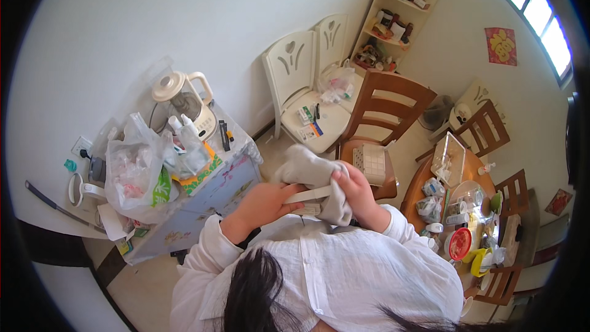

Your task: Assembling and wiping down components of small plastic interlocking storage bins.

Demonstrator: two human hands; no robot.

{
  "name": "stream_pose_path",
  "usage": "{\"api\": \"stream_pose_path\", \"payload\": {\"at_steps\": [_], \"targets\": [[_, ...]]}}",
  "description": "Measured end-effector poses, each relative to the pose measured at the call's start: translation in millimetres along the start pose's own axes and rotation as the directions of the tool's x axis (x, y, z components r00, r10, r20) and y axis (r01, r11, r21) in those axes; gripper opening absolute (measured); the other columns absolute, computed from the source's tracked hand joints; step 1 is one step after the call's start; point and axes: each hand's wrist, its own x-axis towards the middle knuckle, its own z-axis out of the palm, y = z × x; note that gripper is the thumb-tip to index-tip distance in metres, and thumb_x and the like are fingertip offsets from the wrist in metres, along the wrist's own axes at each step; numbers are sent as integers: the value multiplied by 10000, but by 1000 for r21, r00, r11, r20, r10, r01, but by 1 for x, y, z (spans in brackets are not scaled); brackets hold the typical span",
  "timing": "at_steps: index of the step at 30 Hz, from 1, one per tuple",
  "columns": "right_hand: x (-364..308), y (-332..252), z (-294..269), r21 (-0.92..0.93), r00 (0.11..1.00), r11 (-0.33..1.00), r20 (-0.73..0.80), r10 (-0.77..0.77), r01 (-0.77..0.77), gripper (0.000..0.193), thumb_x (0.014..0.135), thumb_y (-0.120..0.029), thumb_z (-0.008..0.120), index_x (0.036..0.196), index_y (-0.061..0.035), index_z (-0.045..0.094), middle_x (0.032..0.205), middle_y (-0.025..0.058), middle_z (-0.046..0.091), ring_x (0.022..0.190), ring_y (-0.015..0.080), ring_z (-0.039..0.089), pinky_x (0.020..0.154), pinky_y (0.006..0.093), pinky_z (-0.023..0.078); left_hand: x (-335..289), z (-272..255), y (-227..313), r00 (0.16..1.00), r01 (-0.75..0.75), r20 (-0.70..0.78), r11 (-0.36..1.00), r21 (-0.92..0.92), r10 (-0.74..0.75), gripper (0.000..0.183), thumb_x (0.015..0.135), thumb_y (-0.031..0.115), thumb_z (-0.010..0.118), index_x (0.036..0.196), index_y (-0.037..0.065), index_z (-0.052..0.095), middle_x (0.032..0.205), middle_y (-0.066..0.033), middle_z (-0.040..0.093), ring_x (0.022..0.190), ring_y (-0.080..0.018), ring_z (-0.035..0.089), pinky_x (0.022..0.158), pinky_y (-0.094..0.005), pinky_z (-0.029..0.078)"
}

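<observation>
In front of my chest I hold a soft light grey sock (310, 168), bunched and folded over. A narrow white strip (309, 195) runs across it. My left hand (265, 205) is closed, with thumb and fingers pinching the sock and strip at their left side. My right hand (357, 192) is closed round the sock's right side, its thumb on top. The lower part of the sock hangs between my hands, near my white shirt (344, 264). The fingers beneath the fabric are partly hidden.
On the left, a cabinet (206, 215) bears a glass kettle (187, 101) and a plastic bag (132, 166). Ahead are white chairs (292, 67) and a brown chair (393, 89) with a white box (370, 163). A cluttered round table (410, 200) stands at right.
</observation>
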Motion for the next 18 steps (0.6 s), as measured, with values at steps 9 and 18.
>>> {"api": "stream_pose_path", "payload": {"at_steps": [9,18], "targets": [[-1,-6,3,443,978,874,-153,-142,197,456,965,-302,478,1307,-11,398,1187,111,547,1083,221,550,940,355,444,-4,16,-3,948,-244,-316,581,-777,-24,639,933,569,433,1223,3,495,875,-22,561,702,-102,525,623,-263,439],[-13,16,6,-235,797,761,189,-574,604,574,883,-264,635,1300,55,403,1161,117,546,1073,216,517,938,319,400,-6,19,2,962,-172,-257,518,-838,-95,663,876,603,511,1164,7,485,894,-60,591,737,-120,580,628,-263,473]]}}
